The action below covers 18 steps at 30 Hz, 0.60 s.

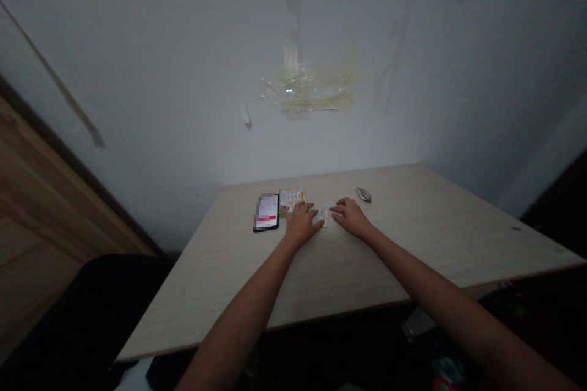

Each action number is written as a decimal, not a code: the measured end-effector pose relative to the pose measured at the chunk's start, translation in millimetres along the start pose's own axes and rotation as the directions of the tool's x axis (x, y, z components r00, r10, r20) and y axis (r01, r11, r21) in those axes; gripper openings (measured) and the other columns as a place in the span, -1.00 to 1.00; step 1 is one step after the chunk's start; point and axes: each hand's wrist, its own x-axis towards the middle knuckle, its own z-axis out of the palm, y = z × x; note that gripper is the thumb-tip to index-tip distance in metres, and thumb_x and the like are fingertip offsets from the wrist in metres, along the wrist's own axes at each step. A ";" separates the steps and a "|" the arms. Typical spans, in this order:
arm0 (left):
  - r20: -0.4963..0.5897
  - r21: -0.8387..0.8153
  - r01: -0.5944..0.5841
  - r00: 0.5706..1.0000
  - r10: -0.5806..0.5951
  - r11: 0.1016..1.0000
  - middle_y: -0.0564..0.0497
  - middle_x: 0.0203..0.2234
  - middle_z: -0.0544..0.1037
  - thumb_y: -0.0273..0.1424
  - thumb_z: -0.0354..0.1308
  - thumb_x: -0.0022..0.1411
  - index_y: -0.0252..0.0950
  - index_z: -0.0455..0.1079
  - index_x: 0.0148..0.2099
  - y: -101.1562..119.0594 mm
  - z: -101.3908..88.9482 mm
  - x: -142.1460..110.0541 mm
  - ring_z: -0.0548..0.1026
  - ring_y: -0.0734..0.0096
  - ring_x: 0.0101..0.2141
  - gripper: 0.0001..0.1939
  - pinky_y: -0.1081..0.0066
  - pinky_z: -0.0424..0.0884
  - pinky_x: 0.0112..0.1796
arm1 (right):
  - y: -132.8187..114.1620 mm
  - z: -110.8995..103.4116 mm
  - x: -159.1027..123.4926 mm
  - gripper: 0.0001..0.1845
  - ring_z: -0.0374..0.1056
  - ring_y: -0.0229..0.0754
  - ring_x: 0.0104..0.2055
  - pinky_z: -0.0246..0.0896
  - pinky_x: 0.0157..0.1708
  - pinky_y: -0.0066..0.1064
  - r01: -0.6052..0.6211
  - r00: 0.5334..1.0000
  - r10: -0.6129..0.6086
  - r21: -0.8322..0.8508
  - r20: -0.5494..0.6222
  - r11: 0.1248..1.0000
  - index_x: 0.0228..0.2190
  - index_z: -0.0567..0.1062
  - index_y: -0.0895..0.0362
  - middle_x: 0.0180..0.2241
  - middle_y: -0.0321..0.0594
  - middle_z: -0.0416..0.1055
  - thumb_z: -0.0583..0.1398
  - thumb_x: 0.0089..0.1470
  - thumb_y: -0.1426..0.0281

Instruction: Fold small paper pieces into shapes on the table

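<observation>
A small pale printed strip [325,216] lies flat on the table between my two hands. My left hand [301,223] rests with its fingers spread, the thumb beside the strip's left edge. Its other fingers reach over the lower part of a colourful printed card or packet [291,196], hiding some of it. On the other side, my right hand [352,217] has its fingers apart and stretched toward the strip's right edge; whether they touch it I cannot tell. Left of the card lies a phone [266,214] with its screen lit and partly blurred out.
A small crumpled green-and-white piece [364,195] lies beyond my right hand. The light wooden table [435,220] meets a grey wall with peeling tape [312,88]. Wooden boards [50,195] and a dark shape [114,293] stand at the left.
</observation>
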 end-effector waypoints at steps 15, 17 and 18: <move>-0.022 -0.082 -0.005 1.000 0.003 0.997 -0.06 0.16 0.44 -0.07 0.20 0.23 -0.08 0.47 0.08 0.7 -4.0 -0.7 0.19 -0.08 0.23 -0.58 -0.47 -0.26 0.19 | 3.4 6.3 3.5 -0.75 0.32 -0.01 0.02 0.21 0.08 -0.18 -0.022 0.997 0.033 0.147 -0.072 0.989 -0.22 0.67 0.05 -0.11 -0.06 0.47 0.26 0.13 0.23; -0.034 -0.107 -0.007 0.999 0.004 0.994 -0.06 0.14 0.46 -0.08 0.21 0.22 -0.09 0.47 0.08 1.2 -4.7 -1.0 0.21 -0.07 0.22 -0.59 -0.46 -0.28 0.20 | 3.2 8.3 4.0 -0.77 0.34 -0.01 0.01 0.21 0.08 -0.18 -0.035 0.995 0.052 0.185 -0.087 0.982 -0.26 0.68 0.05 -0.12 -0.07 0.48 0.28 0.10 0.23; -0.039 -0.119 -0.007 0.999 0.002 0.993 -0.06 0.14 0.46 -0.09 0.21 0.22 -0.10 0.47 0.07 1.3 -4.9 -1.0 0.21 -0.06 0.22 -0.59 -0.45 -0.28 0.21 | 3.2 9.4 4.2 -0.78 0.34 -0.01 0.01 0.22 0.07 -0.19 -0.039 0.994 0.059 0.203 -0.095 0.978 -0.27 0.68 0.05 -0.13 -0.08 0.48 0.29 0.09 0.23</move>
